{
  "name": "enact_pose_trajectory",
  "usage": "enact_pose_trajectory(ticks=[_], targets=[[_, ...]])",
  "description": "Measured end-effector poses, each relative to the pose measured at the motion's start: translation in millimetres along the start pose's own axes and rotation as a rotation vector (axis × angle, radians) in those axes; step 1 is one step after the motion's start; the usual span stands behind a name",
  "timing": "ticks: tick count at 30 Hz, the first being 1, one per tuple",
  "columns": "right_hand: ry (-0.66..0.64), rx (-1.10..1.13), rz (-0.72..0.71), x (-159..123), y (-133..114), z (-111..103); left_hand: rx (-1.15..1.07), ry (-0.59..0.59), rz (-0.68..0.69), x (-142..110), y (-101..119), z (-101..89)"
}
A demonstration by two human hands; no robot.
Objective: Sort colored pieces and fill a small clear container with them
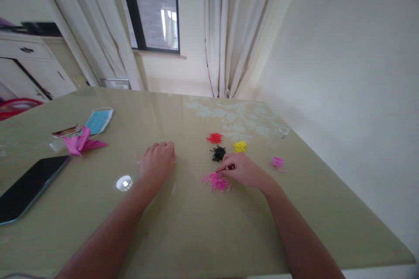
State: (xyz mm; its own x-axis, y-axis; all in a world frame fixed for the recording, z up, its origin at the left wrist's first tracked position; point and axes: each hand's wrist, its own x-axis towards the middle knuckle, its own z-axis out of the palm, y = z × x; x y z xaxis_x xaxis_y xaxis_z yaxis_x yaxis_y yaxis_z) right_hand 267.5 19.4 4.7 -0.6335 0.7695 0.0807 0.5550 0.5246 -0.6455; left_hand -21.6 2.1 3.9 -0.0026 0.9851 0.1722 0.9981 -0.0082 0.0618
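My right hand (240, 169) is closed in a pinch, thumb and forefinger together at the top edge of a loose pile of small pink strips (220, 182) that look like little rubber bands. Whatever lies between the fingertips is too small to make out. Just beyond are a black pile (218, 153), a yellow pile (240, 146) and a red pile (215, 138) of similar pieces. To the left, my left hand (157, 161) rests on the table with its back up and fingers curled under. Its fingertips and anything inside them are hidden.
A pink coiled piece (278, 162) lies at the right. On the left are a phone (34, 185), a pink folded paper shape (81, 141), a blue face mask (99, 121) and a shiny round object (124, 183). The glossy table (196, 235) meets the wall at right.
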Motion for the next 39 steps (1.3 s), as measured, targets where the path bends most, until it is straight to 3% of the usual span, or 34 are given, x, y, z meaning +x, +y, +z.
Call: enact_pose_trajectory(ticks=[5,9,14,20,25,29,31,35,39], targets=[[-0.032,0.016,0.010,-2,0,-5,-0.624,0.094,0.066,0,13,1.4],[0.123,0.063,-0.004,1,-8,-2,-1.001,0.102,0.157,-6,28,5.6],[0.373,0.220,-0.016,8,-25,15,-1.234,-0.039,0.226,-13,40,7.4],[0.486,0.232,-0.101,9,-28,26,-1.433,-0.154,0.207,-16,45,6.6],[0.468,0.232,-0.148,8,-27,24,-1.448,-0.180,0.212,-17,47,5.9],[0.475,0.264,-0.151,8,-29,20,-1.385,-0.150,0.211,-16,44,5.5],[0.506,0.320,-0.158,7,-28,16,-1.217,-0.082,0.186,-14,39,4.6],[0.533,0.480,-0.172,5,-26,7,-0.545,0.070,0.137,-12,26,0.0],[0.513,0.603,-0.155,3,-27,1,-0.014,0.024,0.117,-14,17,-4.3]])
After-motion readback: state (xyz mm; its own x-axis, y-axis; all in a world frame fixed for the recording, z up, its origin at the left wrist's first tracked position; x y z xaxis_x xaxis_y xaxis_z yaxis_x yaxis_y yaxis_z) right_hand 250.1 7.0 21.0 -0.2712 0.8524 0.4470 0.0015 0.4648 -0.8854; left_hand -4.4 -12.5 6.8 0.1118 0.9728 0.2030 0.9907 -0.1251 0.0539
